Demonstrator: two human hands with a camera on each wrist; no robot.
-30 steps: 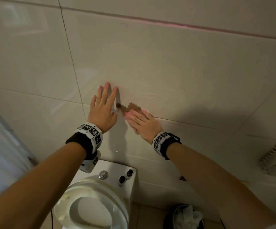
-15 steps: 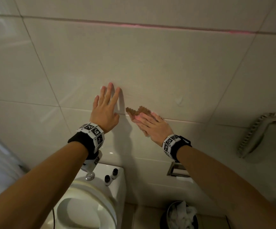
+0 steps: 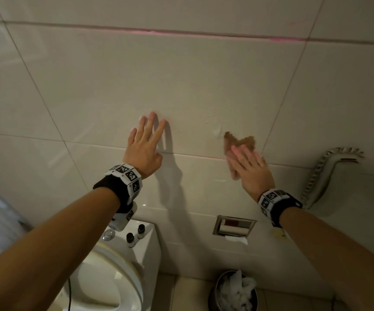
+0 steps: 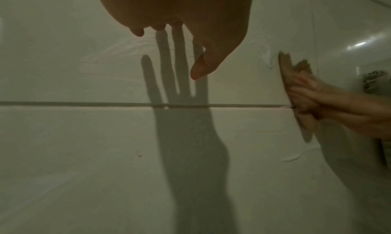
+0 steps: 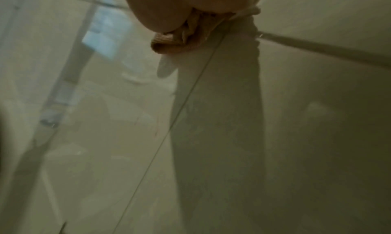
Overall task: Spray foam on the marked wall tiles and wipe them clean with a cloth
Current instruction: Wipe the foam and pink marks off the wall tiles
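Note:
A folded brown cloth [image 3: 241,142] lies flat against the cream wall tile [image 3: 181,86], over the horizontal grout line. My right hand [image 3: 247,163] presses it to the wall with straight fingers; the cloth's top edge sticks out above the fingertips. Thin foam smears [image 3: 216,131] show just left of the cloth. My left hand [image 3: 146,140] rests flat on the same tile, fingers spread, well to the left of the cloth. The left wrist view shows the cloth [image 4: 285,73] under the right hand [image 4: 313,97]. In the right wrist view the cloth [image 5: 180,38] bunches under the palm.
A pink line [image 3: 204,35] marks the grout above the tile. Below stand a toilet [image 3: 114,277] with two small bottles [image 3: 135,235] on its tank, a recessed paper holder [image 3: 233,226] and a bin [image 3: 233,292] with paper. A wall phone [image 3: 329,173] hangs at right.
My right hand has slid the cloth to the right along the grout line, away from my left hand. The left hand stays flat on the wall.

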